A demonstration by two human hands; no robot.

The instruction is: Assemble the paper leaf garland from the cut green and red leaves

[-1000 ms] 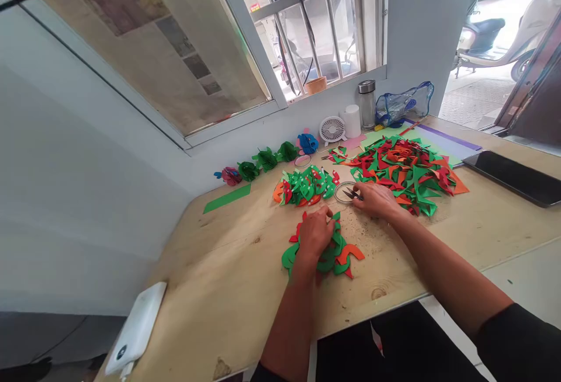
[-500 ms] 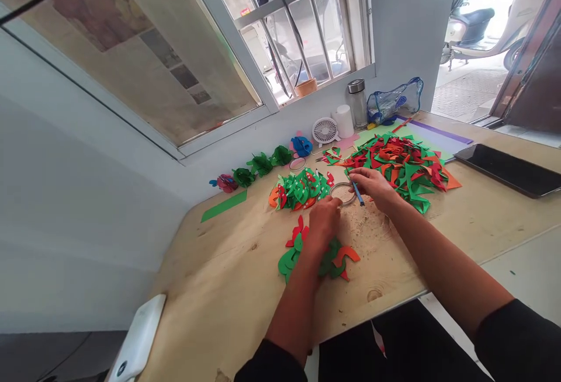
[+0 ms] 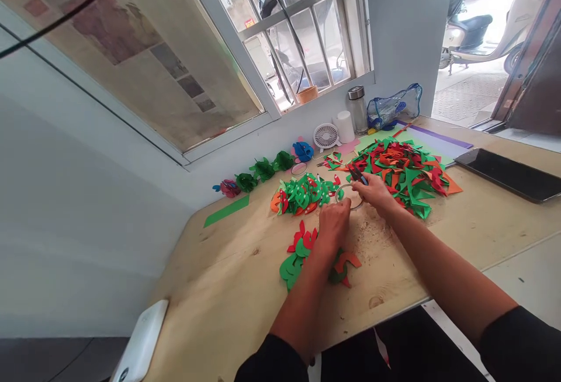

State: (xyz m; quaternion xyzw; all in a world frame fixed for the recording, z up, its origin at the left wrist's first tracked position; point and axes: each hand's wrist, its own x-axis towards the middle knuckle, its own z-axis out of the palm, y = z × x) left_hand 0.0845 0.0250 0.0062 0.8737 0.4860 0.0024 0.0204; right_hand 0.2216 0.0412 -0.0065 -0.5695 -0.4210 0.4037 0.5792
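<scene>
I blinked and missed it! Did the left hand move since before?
Yes. Against the white fan, the left hand has moved toward the person's right and nearer the fan.

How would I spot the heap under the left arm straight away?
Start at the wooden table and find the person's left arm reaching over it. Beneath lies a loose heap of green, red and orange shapes. No white dots show on it, unlike the spotted heap just beyond, and the big heap farther right spreads wider.
</scene>
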